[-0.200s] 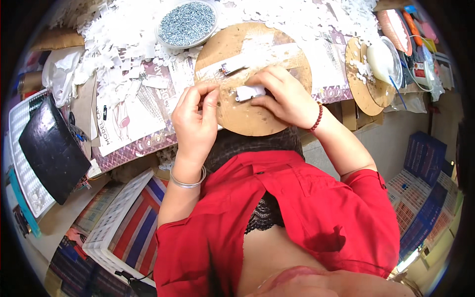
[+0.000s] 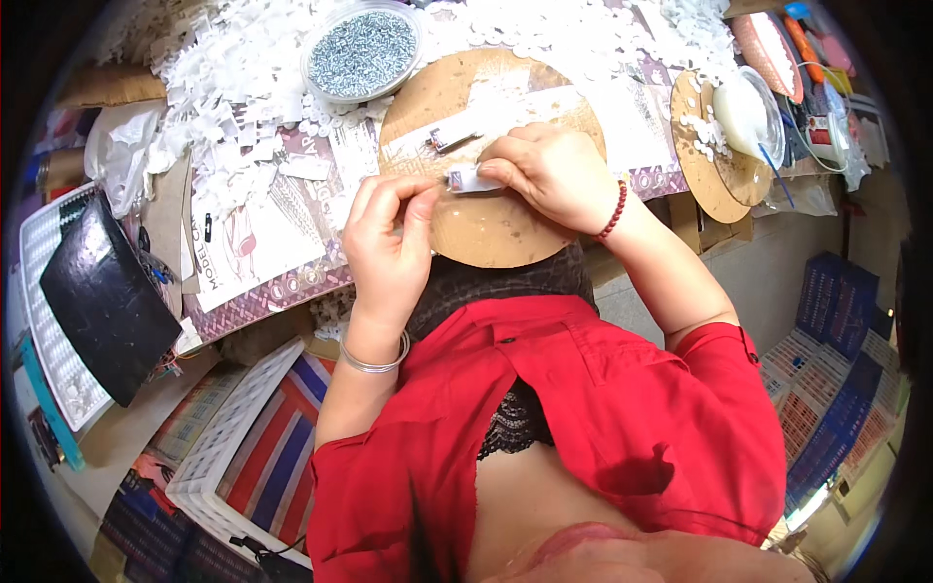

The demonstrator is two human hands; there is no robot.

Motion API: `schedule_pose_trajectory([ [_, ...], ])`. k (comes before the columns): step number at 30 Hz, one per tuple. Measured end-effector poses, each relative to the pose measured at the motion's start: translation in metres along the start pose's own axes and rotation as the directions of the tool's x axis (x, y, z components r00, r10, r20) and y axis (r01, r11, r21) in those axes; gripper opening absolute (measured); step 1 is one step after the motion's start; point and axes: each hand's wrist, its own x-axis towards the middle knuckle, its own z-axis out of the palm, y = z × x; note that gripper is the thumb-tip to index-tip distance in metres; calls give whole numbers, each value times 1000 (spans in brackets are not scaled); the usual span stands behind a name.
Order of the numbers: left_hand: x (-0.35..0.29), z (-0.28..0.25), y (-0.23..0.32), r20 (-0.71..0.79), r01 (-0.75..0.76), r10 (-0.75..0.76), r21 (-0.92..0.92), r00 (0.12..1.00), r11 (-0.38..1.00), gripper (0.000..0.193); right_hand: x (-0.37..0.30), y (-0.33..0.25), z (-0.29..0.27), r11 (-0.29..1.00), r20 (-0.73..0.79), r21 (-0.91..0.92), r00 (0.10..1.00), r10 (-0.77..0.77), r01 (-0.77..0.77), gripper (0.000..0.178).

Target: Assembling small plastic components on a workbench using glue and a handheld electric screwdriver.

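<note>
Over a round brown board (image 2: pixel 505 238), my right hand (image 2: pixel 562 180) grips a small white plastic piece (image 2: pixel 472 179) between thumb and fingers, lying low against the board. At that piece's left end, the thumb and forefinger of my left hand (image 2: pixel 389 228) are pinched together; whatever lies between them is too small to make out. Behind the hands, a small white-and-dark part with a thin metal bar (image 2: pixel 452 144) rests on the board.
A round clear tub (image 2: pixel 362 53) of tiny silvery metal parts stands behind the board. Heaps of small white plastic pieces (image 2: pixel 219 83) cover the table's back. On the right, a white-filled tub (image 2: pixel 743 117) sits on another brown board (image 2: pixel 714 194). A black tray (image 2: pixel 107 291) lies left.
My left fingertips have come over to the white piece's left end. My right hand has shifted slightly left with the piece, its thumb now on top.
</note>
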Motion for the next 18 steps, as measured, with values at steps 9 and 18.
schedule_pose_trajectory([
  [9,10,20,11,129,-394,373,269,919,879,13,0,-2,-6,996,-301,89,953,36,-10,22],
  [18,38,9,-2,367,-616,524,202,768,761,24,48,-17,-63,977,-764,-135,610,-209,166,33],
])
